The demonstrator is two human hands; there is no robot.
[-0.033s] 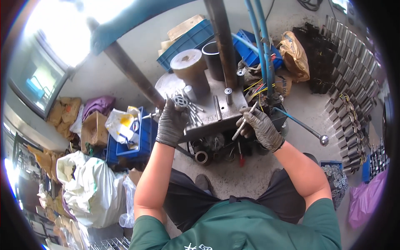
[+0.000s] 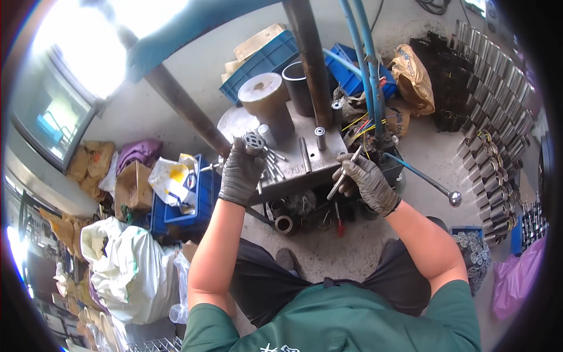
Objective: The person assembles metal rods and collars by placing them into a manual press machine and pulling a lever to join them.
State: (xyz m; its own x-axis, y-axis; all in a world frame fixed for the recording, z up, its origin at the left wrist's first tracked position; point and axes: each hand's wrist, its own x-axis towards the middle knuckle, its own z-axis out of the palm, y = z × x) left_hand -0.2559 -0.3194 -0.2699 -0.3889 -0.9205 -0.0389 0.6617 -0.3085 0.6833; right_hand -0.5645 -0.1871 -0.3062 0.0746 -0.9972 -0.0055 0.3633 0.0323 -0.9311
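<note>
My left hand [image 2: 239, 179], in a dark grey glove, is closed around a round slotted metal core [image 2: 254, 141], its holed end face turned up. It is over the left front of the metal press table [image 2: 329, 156]. My gloved right hand [image 2: 370, 183] grips a thin steel shaft [image 2: 336, 189], tilted, just off the table's right front edge. Several slim metal pins [image 2: 273, 166] lie on the table beside my left hand. Between my hands a dark rod [image 2: 305, 155] rests on the surface, with a small upright sleeve [image 2: 320, 139] to its right.
A thick metal cylinder [image 2: 267, 105] and a dark tube [image 2: 299, 88] stand at the table's back. Press columns [image 2: 311, 58] rise past them. A ball-ended lever [image 2: 428, 182] juts out right. Blue crates [image 2: 202, 202] are at left; stacked metal sleeves [image 2: 498, 82] line the right.
</note>
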